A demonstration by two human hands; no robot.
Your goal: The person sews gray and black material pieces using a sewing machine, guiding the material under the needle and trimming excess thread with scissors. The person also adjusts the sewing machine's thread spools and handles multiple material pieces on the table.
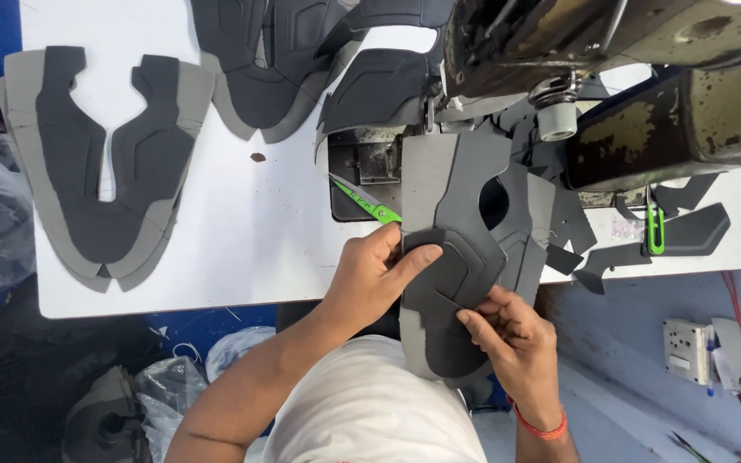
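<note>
Head view: the left hand (369, 279) presses its thumb and fingers flat on a dark grey shoe-upper piece (456, 274) at the near edge of the white surface (250, 214), its grip closed on the piece's left edge. The right hand (512, 339) pinches the piece's near right edge. The piece lies under the sewing machine (611, 60); green scissors (366, 201) lie just left. The step looks like aligning layers; feeding it next calls for keeping the edges matched.
</note>
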